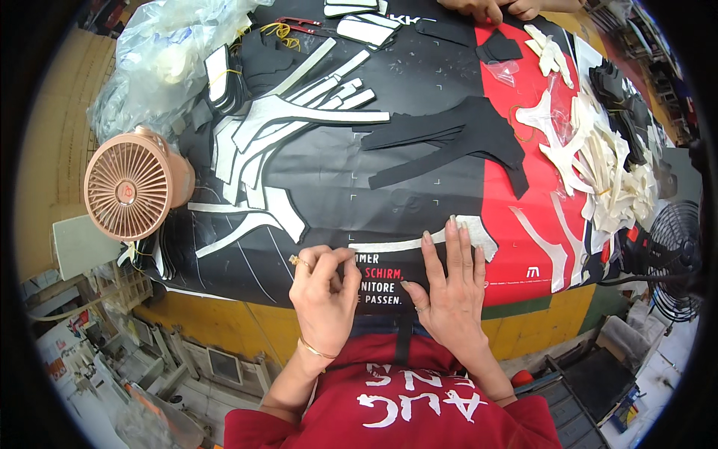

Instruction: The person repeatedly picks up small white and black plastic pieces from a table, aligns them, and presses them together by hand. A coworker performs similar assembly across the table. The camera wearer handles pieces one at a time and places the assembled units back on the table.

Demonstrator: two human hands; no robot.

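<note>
A white-faced cut piece point(396, 245) with a dark edge lies crosswise on the table close to me, its narrow strip to the left and its wider end to the right. My left hand point(325, 295), with a ring and a bracelet, is closed in a pinch right at the strip's left tip. What the fingertips hold is too small to make out. Flat over the wider part rests my right hand point(455, 288), fingers stretched out and pressing on the piece. Similar white-faced pieces point(280, 120) are piled beyond my left hand, and black cut pieces point(449, 138) lie farther off.
A pink fan point(129, 191) stands at the left edge, near a clear plastic bag point(161, 56). Crumpled off-white scraps point(609, 165) heap up at the right, beside a black fan point(673, 239). Another person's hands point(490, 9) show at the far edge. Red scissors point(299, 24) lie far left.
</note>
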